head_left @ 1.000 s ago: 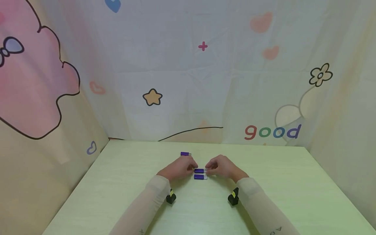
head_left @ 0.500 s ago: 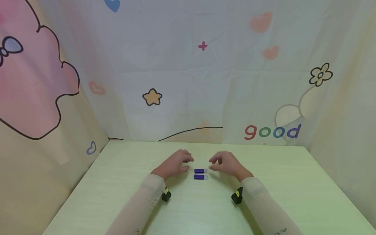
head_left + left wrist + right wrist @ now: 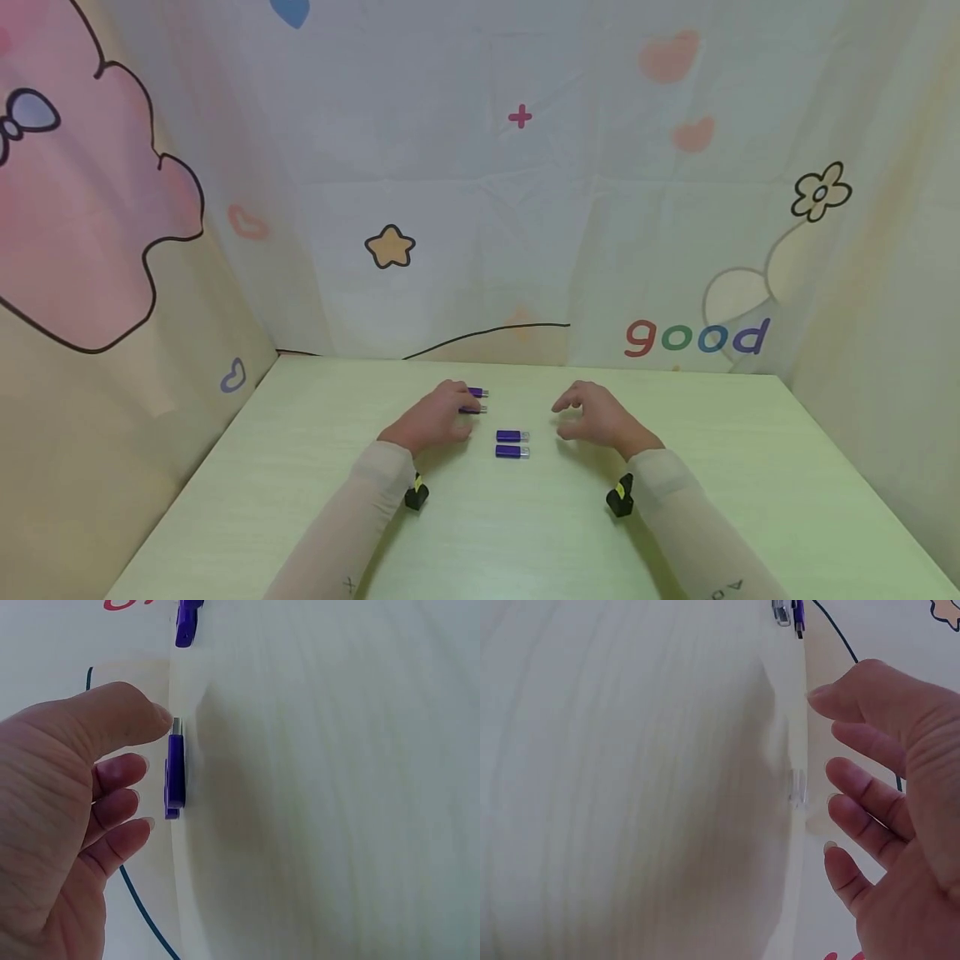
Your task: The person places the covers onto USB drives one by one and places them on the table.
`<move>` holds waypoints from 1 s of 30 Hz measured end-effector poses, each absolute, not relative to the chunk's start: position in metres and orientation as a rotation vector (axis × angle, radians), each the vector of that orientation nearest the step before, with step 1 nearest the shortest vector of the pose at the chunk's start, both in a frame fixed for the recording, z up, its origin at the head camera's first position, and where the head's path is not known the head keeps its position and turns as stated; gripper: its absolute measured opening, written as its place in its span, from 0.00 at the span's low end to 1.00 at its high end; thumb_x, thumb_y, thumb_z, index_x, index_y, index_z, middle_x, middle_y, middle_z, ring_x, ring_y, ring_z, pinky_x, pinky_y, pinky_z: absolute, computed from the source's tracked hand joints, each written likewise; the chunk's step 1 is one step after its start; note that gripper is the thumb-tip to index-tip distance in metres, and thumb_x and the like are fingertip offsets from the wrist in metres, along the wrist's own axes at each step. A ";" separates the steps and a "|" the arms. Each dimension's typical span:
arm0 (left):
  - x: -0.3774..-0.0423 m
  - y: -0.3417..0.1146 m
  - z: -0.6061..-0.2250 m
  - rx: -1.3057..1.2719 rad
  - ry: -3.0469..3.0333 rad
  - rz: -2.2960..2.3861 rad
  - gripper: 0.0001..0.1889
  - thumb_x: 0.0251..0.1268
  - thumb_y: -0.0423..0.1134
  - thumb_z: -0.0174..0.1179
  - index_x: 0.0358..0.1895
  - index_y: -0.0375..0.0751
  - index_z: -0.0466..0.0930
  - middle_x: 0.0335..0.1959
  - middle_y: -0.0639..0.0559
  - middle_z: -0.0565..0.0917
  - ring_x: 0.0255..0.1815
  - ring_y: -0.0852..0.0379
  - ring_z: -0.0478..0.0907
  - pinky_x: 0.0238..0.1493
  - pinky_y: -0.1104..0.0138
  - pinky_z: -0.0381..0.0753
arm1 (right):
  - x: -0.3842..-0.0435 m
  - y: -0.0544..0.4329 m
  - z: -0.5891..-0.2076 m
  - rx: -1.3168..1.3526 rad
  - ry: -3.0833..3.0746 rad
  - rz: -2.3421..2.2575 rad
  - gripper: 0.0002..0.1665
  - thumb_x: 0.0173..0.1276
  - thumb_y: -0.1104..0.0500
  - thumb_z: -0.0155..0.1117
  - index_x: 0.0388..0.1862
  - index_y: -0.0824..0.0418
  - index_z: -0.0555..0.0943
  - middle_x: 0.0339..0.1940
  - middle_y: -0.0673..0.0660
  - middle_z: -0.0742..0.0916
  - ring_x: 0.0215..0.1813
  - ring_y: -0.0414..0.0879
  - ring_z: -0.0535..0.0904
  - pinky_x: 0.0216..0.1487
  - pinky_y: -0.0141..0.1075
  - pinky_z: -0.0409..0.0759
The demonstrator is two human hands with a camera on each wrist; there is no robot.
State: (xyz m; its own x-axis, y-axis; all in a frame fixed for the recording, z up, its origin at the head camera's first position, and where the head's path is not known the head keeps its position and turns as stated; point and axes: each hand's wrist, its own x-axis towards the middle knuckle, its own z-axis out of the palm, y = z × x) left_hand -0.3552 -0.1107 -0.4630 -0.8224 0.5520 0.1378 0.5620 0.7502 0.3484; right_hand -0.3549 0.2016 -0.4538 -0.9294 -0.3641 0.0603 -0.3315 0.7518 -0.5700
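The left hand [image 3: 432,418] and right hand [image 3: 598,419] have parted, fingers relaxed and empty, leaving two capped USB sticks [image 3: 507,452] free between them. Two uncapped sticks [image 3: 476,392] lie partly behind the left fingers.

One word is legible: "good" [image 3: 700,338], lower case, printed low on the right of the back cloth [image 3: 450,100]. Letter colours, in order: red "g", green "o", blue "o", violet "d". A pinkish-red plus sign [image 3: 520,116] is printed higher on the same cloth, right of its middle. Left sleeve [image 3: 337,517]: one small dark "x" mark [image 3: 348,584] on the forearm. Right sleeve [image 3: 697,517]: a small dark triangle [image 3: 737,585], with a squarish outline [image 3: 717,595] beside it, close to the lower picture edge. Left wrist view: red strokes [image 3: 118,604] on the cloth, cut off by the top edge; reading not determinable.
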 end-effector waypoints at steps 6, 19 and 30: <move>-0.357 -0.114 -0.464 -0.854 -2.936 -0.533 0.17 0.61 0.36 0.70 0.53 0.43 0.87 0.52 0.50 0.82 0.57 0.51 0.74 0.68 0.56 0.75 | -0.360 0.207 -0.458 -0.574 2.921 -0.818 0.18 0.55 0.59 0.79 0.47 0.58 0.89 0.47 0.54 0.85 0.52 0.53 0.79 0.60 0.52 0.79; -0.369 -0.116 -0.471 -0.761 -2.977 -0.420 0.16 0.66 0.41 0.67 0.55 0.44 0.86 0.51 0.52 0.81 0.60 0.52 0.74 0.70 0.58 0.74 | -0.363 0.209 -0.459 -0.493 2.959 -0.765 0.18 0.58 0.62 0.77 0.49 0.62 0.88 0.44 0.55 0.87 0.48 0.51 0.80 0.60 0.50 0.81; -0.377 -0.108 -0.478 -0.806 -2.939 -0.277 0.17 0.70 0.41 0.64 0.58 0.40 0.84 0.50 0.50 0.81 0.57 0.52 0.76 0.66 0.59 0.77 | -0.367 0.205 -0.459 -0.494 2.957 -0.761 0.17 0.62 0.62 0.75 0.50 0.66 0.87 0.42 0.57 0.88 0.41 0.47 0.79 0.55 0.46 0.83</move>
State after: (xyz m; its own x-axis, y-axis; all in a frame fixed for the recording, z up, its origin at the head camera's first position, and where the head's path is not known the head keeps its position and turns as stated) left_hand -0.3771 -0.1077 -0.4781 -0.8583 0.4976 0.1254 0.5123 0.8452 0.1522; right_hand -0.3674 0.2054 -0.4585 -0.9479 -0.3168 0.0323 -0.2930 0.8280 -0.4780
